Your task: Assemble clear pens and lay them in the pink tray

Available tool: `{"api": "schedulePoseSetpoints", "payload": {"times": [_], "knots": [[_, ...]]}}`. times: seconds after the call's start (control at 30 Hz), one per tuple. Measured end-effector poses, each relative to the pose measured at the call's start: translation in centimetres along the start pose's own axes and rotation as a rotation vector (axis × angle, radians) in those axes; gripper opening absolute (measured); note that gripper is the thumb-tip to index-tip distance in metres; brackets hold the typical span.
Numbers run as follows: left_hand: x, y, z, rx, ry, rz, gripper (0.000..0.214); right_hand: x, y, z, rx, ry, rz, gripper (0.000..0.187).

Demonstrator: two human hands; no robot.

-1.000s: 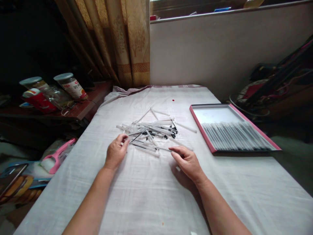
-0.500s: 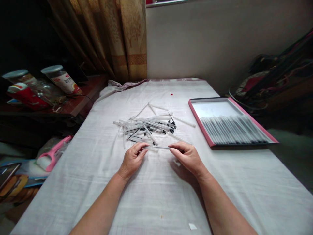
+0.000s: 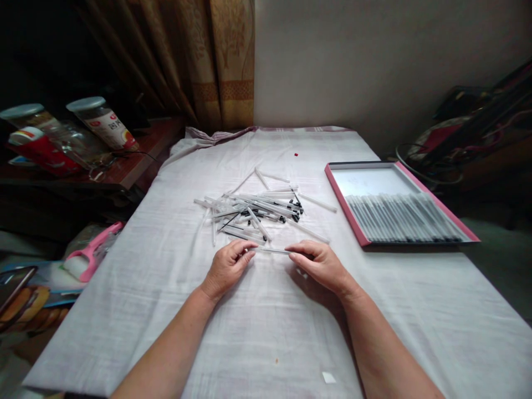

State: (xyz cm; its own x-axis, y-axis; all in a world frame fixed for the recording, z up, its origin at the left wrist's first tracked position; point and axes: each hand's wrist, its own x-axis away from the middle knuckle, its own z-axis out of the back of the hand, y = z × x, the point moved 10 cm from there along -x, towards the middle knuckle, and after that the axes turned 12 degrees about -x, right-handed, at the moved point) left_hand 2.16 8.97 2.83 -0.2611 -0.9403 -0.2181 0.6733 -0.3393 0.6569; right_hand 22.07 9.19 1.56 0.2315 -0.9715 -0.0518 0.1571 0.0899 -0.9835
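Observation:
A thin clear pen tube [image 3: 272,250] lies level between my two hands just above the white cloth. My left hand [image 3: 226,267] pinches its left end with curled fingers. My right hand [image 3: 322,266] pinches its right end. Just beyond my hands lies a loose pile of clear pen tubes and black-tipped refills [image 3: 257,210], spread over the middle of the cloth. To the right, a flat pink-edged tray [image 3: 347,208] holds a neat row of several finished pens [image 3: 405,224].
A white cloth [image 3: 266,332] covers the table. At the left a low wooden shelf carries jars [image 3: 102,122] and a red packet [image 3: 35,152]. A pink-handled roller [image 3: 89,257] lies below on the floor. Curtain hangs behind; dark clutter [image 3: 477,133] stands at the right.
My left hand moved right from the edge of the pile and took the left end of the tube that my right hand held. The camera view tilted slightly.

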Motion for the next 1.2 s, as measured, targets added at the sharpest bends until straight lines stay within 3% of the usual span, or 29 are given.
{"api": "schedulePoseSetpoints", "payload": {"times": [0.27, 0.47, 0.77, 0.87, 1.07, 1.13, 1.2], "knots": [[0.1, 0.8, -0.2, -0.014, -0.037, -0.058, 0.018, 0.1, -0.4, -0.7, 0.052, -0.112, 0.025, 0.025], [0.4, 1.1, -1.2, 0.066, -0.084, -0.043, 0.016, 0.3, -0.4, -2.8, 0.177, -0.243, -0.001, 0.026], [0.4, 1.5, -1.4, 0.081, -0.067, -0.096, 0.017, 0.0, -0.8, -3.9, 0.329, -0.279, 0.034, 0.029], [0.2, 1.1, -1.4, 0.085, -0.055, -0.059, 0.016, -0.2, -0.9, -3.8, 0.326, -0.235, 0.035, 0.028], [0.0, -1.3, -1.7, 0.179, -0.015, 0.175, 0.029, -0.3, -1.6, -3.6, 0.304, -0.1, 0.05, 0.023], [0.0, -2.0, -1.9, 0.272, -0.009, 0.23, 0.043, -0.2, -2.1, -2.0, 0.301, 0.011, 0.092, 0.021], [0.1, -2.4, -1.9, 0.345, -0.012, 0.258, 0.051, 0.2, -2.7, 2.0, 0.288, 0.234, 0.15, 0.021]]}}
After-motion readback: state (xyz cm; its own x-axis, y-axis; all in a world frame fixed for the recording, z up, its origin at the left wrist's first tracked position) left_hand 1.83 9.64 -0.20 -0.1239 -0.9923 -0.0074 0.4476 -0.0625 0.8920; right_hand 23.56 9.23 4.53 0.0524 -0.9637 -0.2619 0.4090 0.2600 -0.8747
